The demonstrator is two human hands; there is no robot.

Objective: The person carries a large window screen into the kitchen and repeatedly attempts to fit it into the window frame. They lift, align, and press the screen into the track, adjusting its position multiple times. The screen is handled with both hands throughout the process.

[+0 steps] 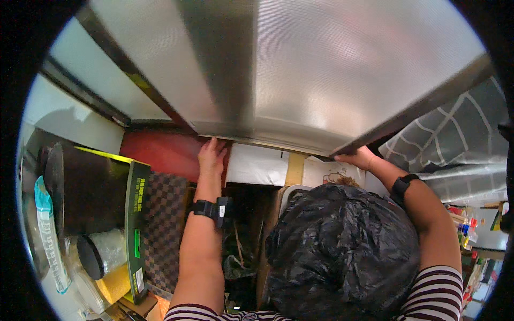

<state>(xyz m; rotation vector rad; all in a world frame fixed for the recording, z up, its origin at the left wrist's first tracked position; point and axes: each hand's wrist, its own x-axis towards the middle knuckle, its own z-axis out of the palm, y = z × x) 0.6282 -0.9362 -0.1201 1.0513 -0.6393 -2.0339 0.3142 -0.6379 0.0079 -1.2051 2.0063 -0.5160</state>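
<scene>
A large translucent ribbed panel [313,80] in a dark frame slants across the upper view. At its lower left corner is my left hand [211,158], fingertips against the bottom edge of the frame. My right hand [356,159] grips the lower right corner, some fingers hidden behind the frame. Below the panel lies a white board or box [257,164] with a tan strip [295,168]. A red surface [160,150] shows left of my left hand. Between my arms bulges a full black plastic bag [341,248].
To the left, a dark green box [136,224] stands near a black-lidded clear jar [104,252] and a teal-and-clear packet [50,236]. A checkered surface [164,228] runs beside my left arm. At right hangs a grey patterned curtain or sheet [449,136].
</scene>
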